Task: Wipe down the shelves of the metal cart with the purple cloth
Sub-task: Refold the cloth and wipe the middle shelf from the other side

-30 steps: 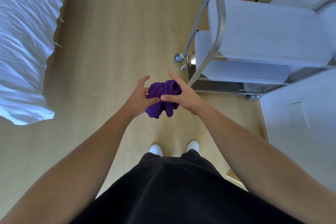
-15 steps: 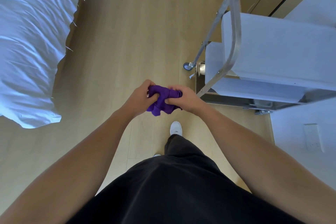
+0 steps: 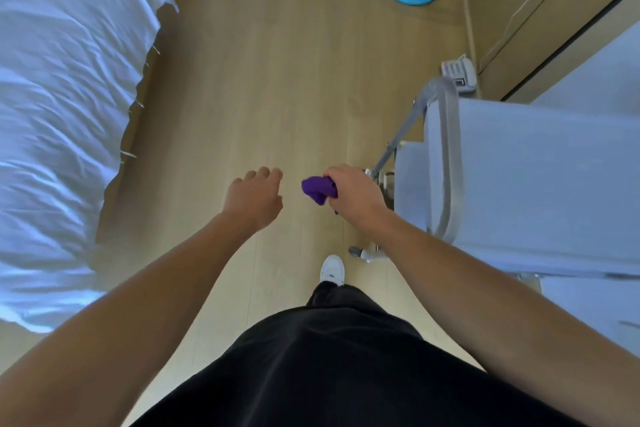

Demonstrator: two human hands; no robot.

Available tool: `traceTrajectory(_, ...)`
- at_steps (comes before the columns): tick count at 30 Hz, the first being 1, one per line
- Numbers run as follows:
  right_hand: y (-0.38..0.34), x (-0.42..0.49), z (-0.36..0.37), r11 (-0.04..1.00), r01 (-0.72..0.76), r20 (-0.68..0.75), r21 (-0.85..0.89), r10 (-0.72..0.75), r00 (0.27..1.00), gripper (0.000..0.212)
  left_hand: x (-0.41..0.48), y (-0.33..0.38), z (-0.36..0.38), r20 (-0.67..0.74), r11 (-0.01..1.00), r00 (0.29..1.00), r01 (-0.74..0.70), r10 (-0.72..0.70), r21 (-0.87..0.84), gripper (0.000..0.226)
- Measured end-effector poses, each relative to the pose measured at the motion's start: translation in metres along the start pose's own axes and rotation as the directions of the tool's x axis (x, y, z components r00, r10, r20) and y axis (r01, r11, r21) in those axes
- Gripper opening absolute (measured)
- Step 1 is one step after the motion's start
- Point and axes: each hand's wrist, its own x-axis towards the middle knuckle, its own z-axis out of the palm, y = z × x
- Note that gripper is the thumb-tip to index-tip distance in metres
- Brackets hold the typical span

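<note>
So no wiping was done yet. My right hand point(image 3: 353, 194) gripped the bunched cloth point(image 3: 317, 189) just beside the cart point(image 3: 536, 184), not touching any shelf. My left hand point(image 3: 254, 199) held nothing, its fingers point(image 3: 265, 173) loose. All the shelves looked still left to wipe.

I see a soft, matt cloth point(image 3: 317, 191), a cart point(image 3: 450, 149) of dull brushed metal at three o'clock, and a smooth wood floor point(image 3: 277, 80).

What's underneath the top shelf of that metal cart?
A lower shelf sticks out at the handle end, and its visible strip looks bare. The rest lies covered by the top shelf, so anything there is hidden.
</note>
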Motion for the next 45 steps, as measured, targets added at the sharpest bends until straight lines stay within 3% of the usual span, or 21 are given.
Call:
traceTrajectory(2,0.017,0.025,-0.013,0.992,-0.007,0.018,-0.124,0.01,1.0,0.028,0.025,-0.002,-0.011,0.064,0.993,0.998,-0.007,-0.001,0.119,0.036)
traceTrajectory(10,0.063,0.112,-0.039,0.981,-0.125,0.097,-0.145,0.14,0.985,0.023,0.128,-0.019,-0.02,0.244,0.95,0.965,-0.164,0.099,0.265,0.027)
traceTrajectory(16,0.099,0.218,-0.078,0.95,-0.291,0.071,-0.113,0.3,0.951,0.032,0.279,-0.04,-0.047,0.299,0.874,0.921,-0.347,0.249,0.341,0.026)
traceTrajectory(19,0.11,0.265,-0.105,0.902,-0.429,-0.001,-0.057,0.429,0.903,0.036,0.358,-0.041,-0.078,0.342,0.816,0.874,-0.46,0.345,0.35,0.026)
traceTrajectory(21,0.117,0.289,-0.124,0.865,-0.5,-0.045,-0.029,0.499,0.865,0.036,0.405,-0.037,-0.095,0.399,0.739,0.805,-0.576,0.438,0.349,0.027)
traceTrajectory(24,0.13,0.313,-0.155,0.806,-0.589,-0.13,0.057,0.591,0.796,0.039,0.474,-0.02,-0.129,0.448,0.614,0.707,-0.703,0.547,0.36,0.03)
traceTrajectory(32,0.194,0.345,-0.194,0.582,-0.76,-0.169,0.291,0.813,0.558,0.037,0.608,0.082,-0.173,0.523,0.286,0.432,-0.897,0.735,0.338,0.029)
traceTrajectory(35,0.227,0.36,-0.204,0.508,-0.784,-0.171,0.358,0.861,0.48,0.038,0.652,0.128,-0.184,0.522,0.234,0.395,-0.908,0.756,0.347,0.028)
traceTrajectory(40,0.274,0.373,-0.238,0.382,-0.803,-0.145,0.457,0.923,0.356,0.038,0.704,0.203,-0.204,0.568,0.097,0.271,-0.943,0.777,0.318,0.029)
traceTrajectory(45,0.306,0.356,-0.267,0.191,-0.788,-0.159,0.586,0.98,0.119,0.036,0.73,0.295,-0.213,0.619,-0.074,0.095,-0.967,0.78,0.242,0.023)
